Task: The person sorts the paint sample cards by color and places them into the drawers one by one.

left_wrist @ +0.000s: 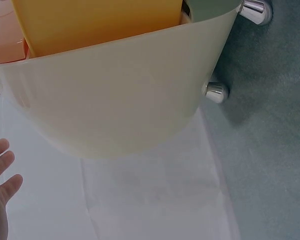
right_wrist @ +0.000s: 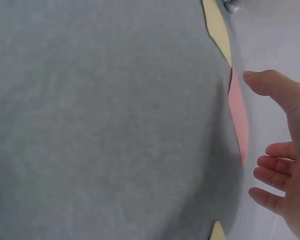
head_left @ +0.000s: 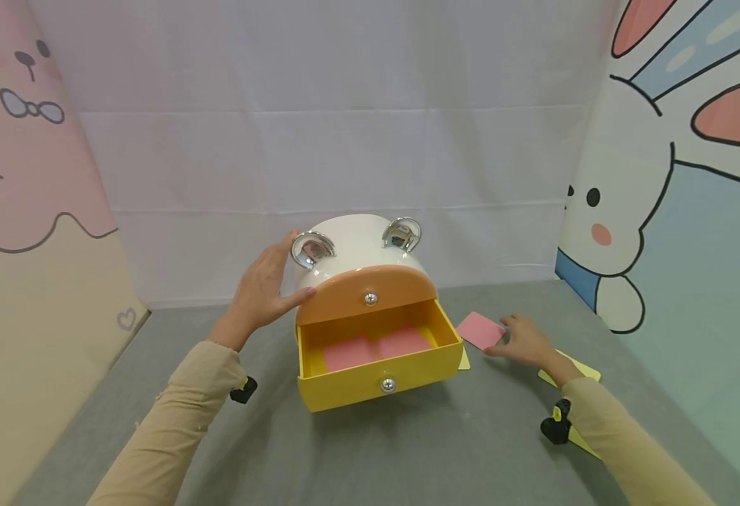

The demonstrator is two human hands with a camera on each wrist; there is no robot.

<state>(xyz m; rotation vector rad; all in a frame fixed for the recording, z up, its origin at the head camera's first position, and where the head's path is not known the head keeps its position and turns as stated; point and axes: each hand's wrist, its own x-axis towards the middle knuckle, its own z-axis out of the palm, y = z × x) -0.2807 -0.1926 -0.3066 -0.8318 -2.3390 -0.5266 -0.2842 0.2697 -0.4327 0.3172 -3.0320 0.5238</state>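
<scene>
A rounded white mini drawer cabinet (head_left: pixel 357 239) with shiny silver ears stands on the grey cloth. Its yellow lower drawer (head_left: pixel 344 388) is pulled out, and two pink cards (head_left: pixel 349 353) lie inside. The orange upper drawer (head_left: pixel 338 299) is closed. At the cabinet's left side is my left hand (head_left: pixel 262 289), its thumb reaching toward the orange front and its fingers extended by the left ear. To the right of the cabinet, my right hand (head_left: pixel 524 342) hovers over a loose pink card (head_left: pixel 480 330), thumb and fingers spread apart at its right edge.
Yellow cards lie about: one piece (head_left: pixel 464 360) shows beside the drawer, another card (head_left: pixel 587 367) under the right wrist, and one corner (head_left: pixel 583 443) past the right forearm. A white cloth backdrop (head_left: pixel 344 140) rises behind, with cartoon panels on both sides.
</scene>
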